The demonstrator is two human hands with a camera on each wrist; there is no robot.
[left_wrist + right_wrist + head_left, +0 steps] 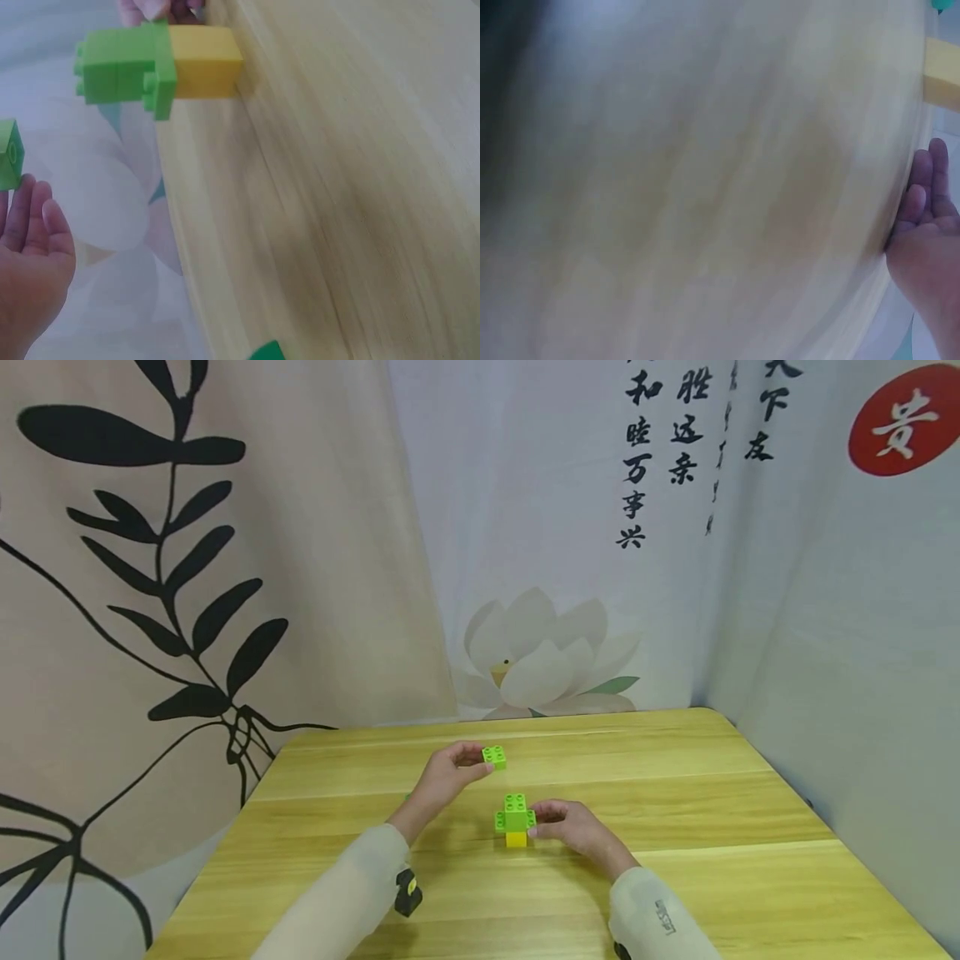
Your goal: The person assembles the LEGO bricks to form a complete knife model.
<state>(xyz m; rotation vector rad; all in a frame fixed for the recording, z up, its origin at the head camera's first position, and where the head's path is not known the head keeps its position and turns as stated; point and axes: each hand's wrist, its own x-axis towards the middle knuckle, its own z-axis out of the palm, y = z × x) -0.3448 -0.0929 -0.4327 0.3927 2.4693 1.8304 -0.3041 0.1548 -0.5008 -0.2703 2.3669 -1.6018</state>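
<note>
My left hand [454, 770] pinches a light green building block [494, 757] between thumb and fingers, above the table behind the block stack. In the left wrist view this green block [10, 154] shows at the left edge, at the fingertips. The block stack [515, 818] stands upright, with a yellow base, a wider green piece across it and green on top. At its right side my right hand [579, 831] holds the end of the wide green piece with thumb and fingers. In the right wrist view the yellow base [942, 75] is partly cut off, beyond the right fingers [921, 169].
A wooden table [675, 777] lies under both hands, with a printed curtain [337, 568] behind it. A dark green piece [268, 351] shows at the bottom of the left wrist view. A black device [408, 893] is strapped at the left wrist.
</note>
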